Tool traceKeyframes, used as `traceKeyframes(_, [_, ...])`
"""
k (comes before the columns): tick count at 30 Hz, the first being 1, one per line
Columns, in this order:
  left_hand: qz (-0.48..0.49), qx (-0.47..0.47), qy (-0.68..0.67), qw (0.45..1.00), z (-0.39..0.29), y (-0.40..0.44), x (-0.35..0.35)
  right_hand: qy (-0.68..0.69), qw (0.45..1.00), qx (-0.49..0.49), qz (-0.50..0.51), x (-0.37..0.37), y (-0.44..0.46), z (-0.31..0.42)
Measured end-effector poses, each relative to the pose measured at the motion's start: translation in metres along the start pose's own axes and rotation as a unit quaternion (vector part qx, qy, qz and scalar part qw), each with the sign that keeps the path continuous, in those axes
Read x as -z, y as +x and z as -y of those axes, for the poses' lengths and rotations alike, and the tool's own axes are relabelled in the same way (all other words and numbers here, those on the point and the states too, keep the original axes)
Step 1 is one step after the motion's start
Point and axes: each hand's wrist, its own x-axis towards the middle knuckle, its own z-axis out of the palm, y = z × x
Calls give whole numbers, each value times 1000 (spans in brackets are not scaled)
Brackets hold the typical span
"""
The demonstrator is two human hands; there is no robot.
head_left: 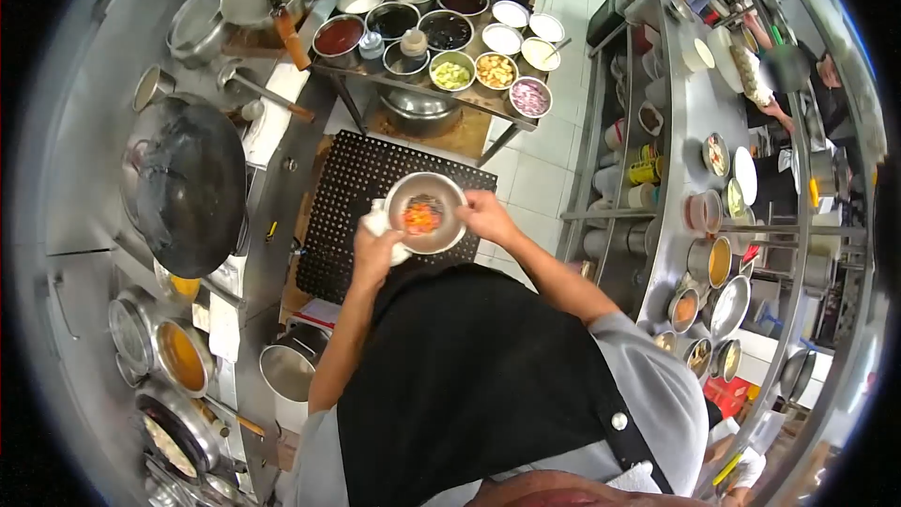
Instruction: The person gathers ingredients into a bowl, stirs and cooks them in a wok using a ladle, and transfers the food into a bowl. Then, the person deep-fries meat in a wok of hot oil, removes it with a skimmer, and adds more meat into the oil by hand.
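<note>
While both my hands are busy with a metal bowl, I've got it up in front of my black apron, over the dark mat with holes on the floor. Left hand is closed on the near left side, with a white cloth bunched against the bowl there. Right hand has the right side, fingers pinched narrow at the rim. Can't really tell how the fingertips sit underneath, since the bowl hides them. Down in the bowl there's a little pile of orange-red chopped bits, with something darker beside it that I can't make out.

Off to my left there's a big dark wok, well apart from the bowl. Ahead of me is a low table loaded with round containers, including one of green chunks and one of pinkish-purple pieces. A long metal counter runs along my right.
</note>
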Motion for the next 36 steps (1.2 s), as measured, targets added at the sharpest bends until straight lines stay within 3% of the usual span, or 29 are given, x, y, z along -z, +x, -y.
traceKeyframes(2, [-73,2,5,997,-23,2,32,38,981,-68,178,-19,33,33])
traceKeyframes(4, [-118,-9,-32,992,-14,20,66,-29,989,-49,134,1,81,68])
traceKeyframes(5, [-154,-18,-30,987,-10,27,77,-16,995,-8,101,30,134,40])
traceKeyframes(6, [-155,-3,-17,988,-8,35,89,-232,964,132,7,66,203,-12])
traceKeyframes(7, [-152,6,-5,988,-12,40,92,-253,961,42,-105,86,227,24])
traceKeyframes(8, [-150,13,10,989,-18,42,94,-387,909,100,-119,112,246,41])
traceKeyframes(10, [-152,22,36,988,-22,50,95,-499,846,52,-180,139,297,44])
traceKeyframes(13, [-152,25,63,986,-19,66,88,-551,828,65,-79,149,336,35])
traceKeyframes(16, [-163,33,41,985,-13,82,66,-566,819,75,-52,150,341,22])
traceKeyframes(17, [-155,45,26,987,-21,89,50,-579,808,104,-38,160,365,-19])
traceKeyframes(19, [-147,57,-6,987,-28,109,10,-581,806,101,-45,169,381,-54])
traceKeyframes(22, [-138,23,62,988,-5,157,-38,-588,804,86,-27,177,363,-14])
traceKeyframes(24, [-151,9,57,987,2,187,-76,-459,871,164,-58,192,359,-3])
traceKeyframes(26, [-138,20,2,990,13,213,-104,-412,887,192,-84,202,360,-12])
traceKeyframes(28, [-135,4,34,990,24,232,-119,-206,973,76,-72,203,352,-3])
traceKeyframes(30, [-170,30,39,984,25,239,-129,-173,984,9,46,182,312,45])
traceKeyframes(31, [-177,16,63,982,30,243,-130,-130,983,86,99,162,330,-18])
traceKeyframes(32, [-191,11,60,980,27,242,-130,-206,951,145,179,149,301,10])
traceKeyframes(33, [-190,26,28,981,22,236,-130,-296,898,275,171,134,277,38])
traceKeyframes(36, [-190,25,-45,980,-4,198,-126,-238,922,242,184,106,262,102])
